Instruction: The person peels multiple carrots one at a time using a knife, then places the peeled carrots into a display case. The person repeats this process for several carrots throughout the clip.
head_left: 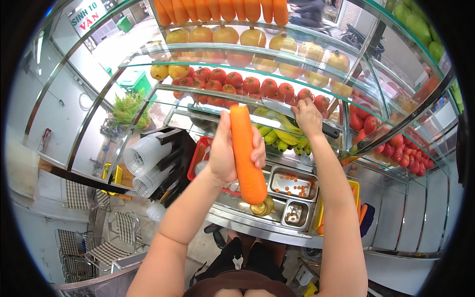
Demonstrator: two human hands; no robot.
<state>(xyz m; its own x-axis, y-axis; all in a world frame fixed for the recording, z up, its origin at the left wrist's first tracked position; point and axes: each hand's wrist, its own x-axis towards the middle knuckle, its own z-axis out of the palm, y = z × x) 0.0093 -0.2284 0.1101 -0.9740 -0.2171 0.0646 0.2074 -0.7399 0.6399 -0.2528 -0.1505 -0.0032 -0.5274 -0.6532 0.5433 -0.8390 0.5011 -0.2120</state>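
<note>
My left hand (225,153) is wrapped round a large peeled-looking orange carrot (245,158), held upright over the counter. Its narrow end points up, while the thick end hangs above a round yellowish object (261,208) on the counter. Out on the glass shelf, my right hand (308,118) has its fingers curled over a knife (279,106) where blade meets handle. The blade shows to its left and the black handle to its right. Tomatoes (250,85) sit just beyond that hand, and green-yellow bananas (282,131) lie below it.
Carrots (222,10) and yellowish round fruits (225,35) fill the upper shelves. Red fruits (396,151) lie at right. Stacked plastic cups (143,153) and a red basket (198,157) stand left. Metal trays (294,182) with orange bits sit beside a yellow basket (354,188). Glass edges surround my arms.
</note>
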